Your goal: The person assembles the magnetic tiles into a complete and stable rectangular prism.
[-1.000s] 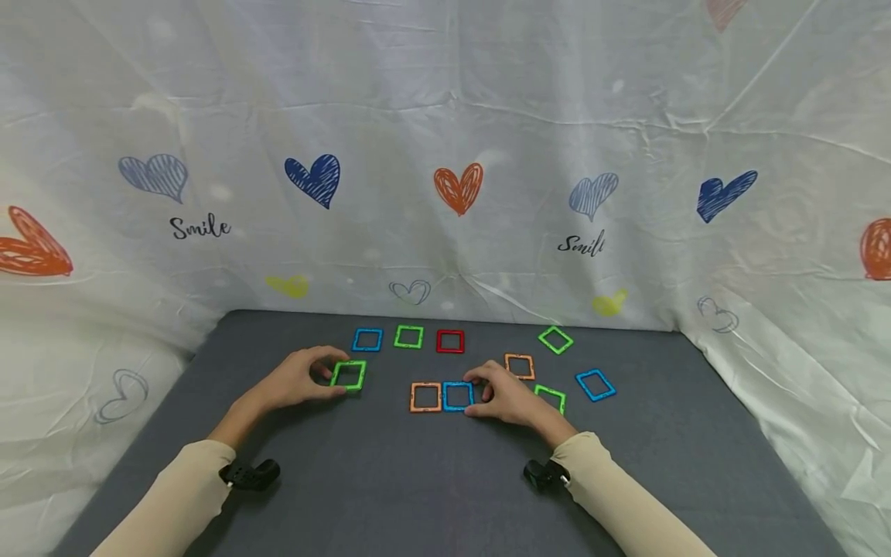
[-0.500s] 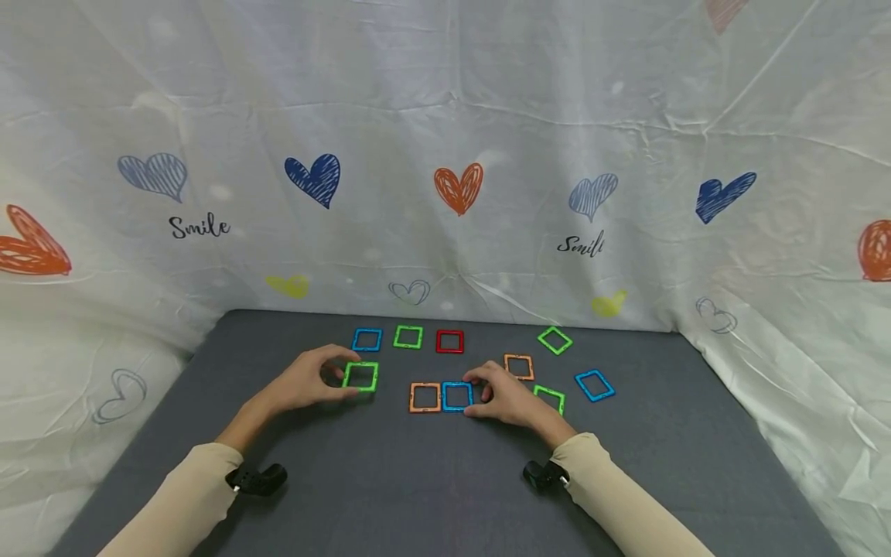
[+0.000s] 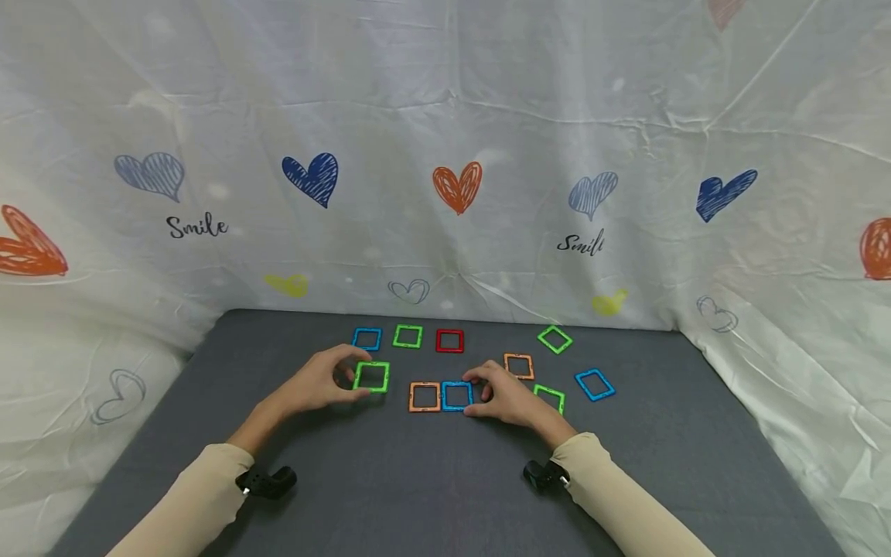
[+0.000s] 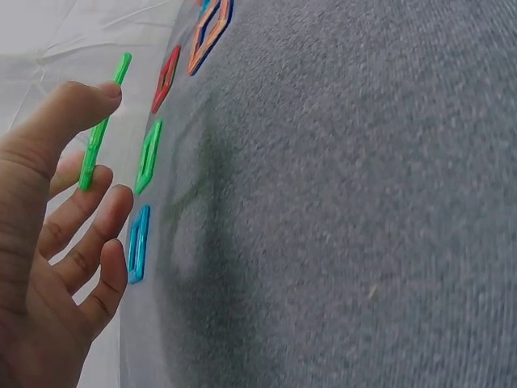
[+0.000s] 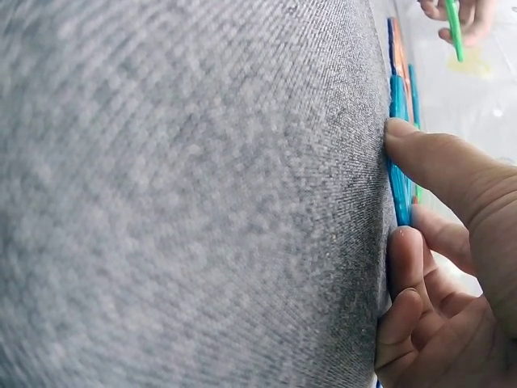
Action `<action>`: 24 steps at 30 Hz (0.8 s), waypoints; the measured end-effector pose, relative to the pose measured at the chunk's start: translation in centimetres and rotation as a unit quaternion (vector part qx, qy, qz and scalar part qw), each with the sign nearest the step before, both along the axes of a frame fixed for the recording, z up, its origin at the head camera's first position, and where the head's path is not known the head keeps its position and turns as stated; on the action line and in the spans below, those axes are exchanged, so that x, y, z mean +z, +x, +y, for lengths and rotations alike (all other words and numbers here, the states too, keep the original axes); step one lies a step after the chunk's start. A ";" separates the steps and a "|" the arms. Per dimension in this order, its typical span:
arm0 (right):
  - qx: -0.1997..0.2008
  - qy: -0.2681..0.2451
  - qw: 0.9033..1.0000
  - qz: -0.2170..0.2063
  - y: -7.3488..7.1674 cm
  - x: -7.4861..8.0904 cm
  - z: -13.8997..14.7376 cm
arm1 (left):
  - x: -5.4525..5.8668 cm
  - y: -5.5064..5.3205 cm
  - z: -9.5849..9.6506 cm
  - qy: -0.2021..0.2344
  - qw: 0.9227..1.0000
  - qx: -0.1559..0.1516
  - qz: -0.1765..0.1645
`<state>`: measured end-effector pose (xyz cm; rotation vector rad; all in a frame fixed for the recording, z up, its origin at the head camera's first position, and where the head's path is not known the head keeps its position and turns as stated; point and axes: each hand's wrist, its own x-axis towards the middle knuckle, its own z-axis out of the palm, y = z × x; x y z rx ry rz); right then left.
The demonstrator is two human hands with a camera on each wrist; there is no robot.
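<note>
My left hand (image 3: 316, 381) pinches a green square magnetic tile (image 3: 386, 378) between thumb and fingers. In the left wrist view this green tile (image 4: 94, 149) is seen edge-on, raised above the table. My right hand (image 3: 506, 396) grips a blue square tile (image 3: 456, 384) by its near and far edges, flat on the table. The blue tile lies against an orange square tile (image 3: 411, 398) on its left, side by side. Thumb and fingertips touch the blue tile (image 5: 396, 97) in the right wrist view; part of it is hidden by the thumb.
Behind are blue (image 3: 356, 340), green (image 3: 407, 346) and red (image 3: 449, 351) square tiles in a row. Right of them lie another orange tile (image 3: 518, 357), two green tiles (image 3: 543, 333) and a blue tile (image 3: 595, 398). A white printed curtain (image 3: 390, 232) hangs behind the dark table (image 3: 404, 487).
My left hand has moved right with the green tile, bringing it closer to the orange tile. The right hand and the blue tile have stayed in place.
</note>
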<state>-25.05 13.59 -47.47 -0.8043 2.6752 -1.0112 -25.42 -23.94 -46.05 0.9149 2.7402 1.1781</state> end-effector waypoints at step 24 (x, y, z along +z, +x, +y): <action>0.002 0.002 1.000 0.000 0.0 0.0 -0.1 | -0.4 0.3 1.3 -0.009 1.000 -0.022 -0.020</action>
